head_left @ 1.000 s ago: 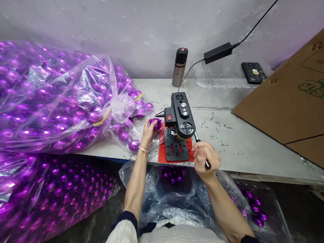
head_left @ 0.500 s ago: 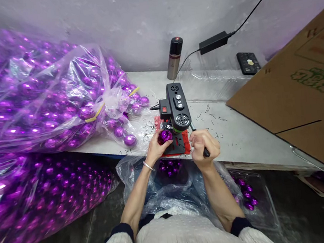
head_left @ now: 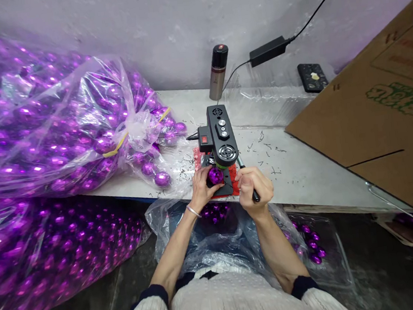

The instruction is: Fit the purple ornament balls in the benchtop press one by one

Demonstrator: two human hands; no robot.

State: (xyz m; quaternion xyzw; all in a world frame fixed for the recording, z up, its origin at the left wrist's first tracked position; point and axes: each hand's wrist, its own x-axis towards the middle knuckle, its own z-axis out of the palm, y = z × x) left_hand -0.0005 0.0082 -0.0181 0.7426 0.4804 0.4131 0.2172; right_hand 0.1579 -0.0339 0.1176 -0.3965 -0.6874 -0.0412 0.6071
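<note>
A shiny purple ball is between the thumb and fingers of my left hand, just under the front end of a black bench-top machine. The machine has round vents, silver buttons and a red switch on its side box. Its dark slotted base plate stands on a red mat. My right hand is wrapped around the machine's lever handle, whose black end sticks out below the fist. The ball's far side is hidden under the machine head.
Large clear bags of purple balls fill the left side. A spray can, a power adapter and a phone are along the wall. A cardboard box stands right. Plastic with purple balls lies across my lap.
My left hand has moved the purple ball slightly right relative to the machine, closer under its head. My right hand keeps its grip on the lever. The whole view has shifted a little.
</note>
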